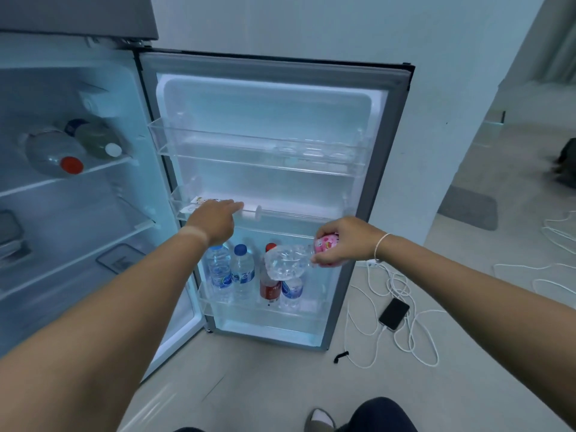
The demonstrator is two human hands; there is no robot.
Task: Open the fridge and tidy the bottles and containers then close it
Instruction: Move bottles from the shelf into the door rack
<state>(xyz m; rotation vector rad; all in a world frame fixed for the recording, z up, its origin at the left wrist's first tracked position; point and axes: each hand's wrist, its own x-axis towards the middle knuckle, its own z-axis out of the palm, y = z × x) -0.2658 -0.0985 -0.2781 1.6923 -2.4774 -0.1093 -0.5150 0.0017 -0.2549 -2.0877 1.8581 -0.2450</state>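
The fridge door (274, 98) stands wide open before me. My right hand (346, 241) grips a clear crumpled plastic bottle (288, 261) by its neck, together with a small pink container (325, 243), above the bottom door rack (265, 310). That rack holds two blue-capped water bottles (232, 269), a red bottle (270, 288) and another water bottle (292, 291), all upright. My left hand (213, 218) reaches to the middle door rack (280, 213), fingers extended toward a white tube (252, 210) lying there. Inside the fridge, two bottles (56, 151) lie on the upper shelf.
A phone (394, 313) and tangled white cables (405, 332) lie on the floor right of the door. A grey mat (469, 208) is further right. Containers (12, 238) sit on a lower fridge shelf at the left edge. My foot (321, 420) shows at the bottom.
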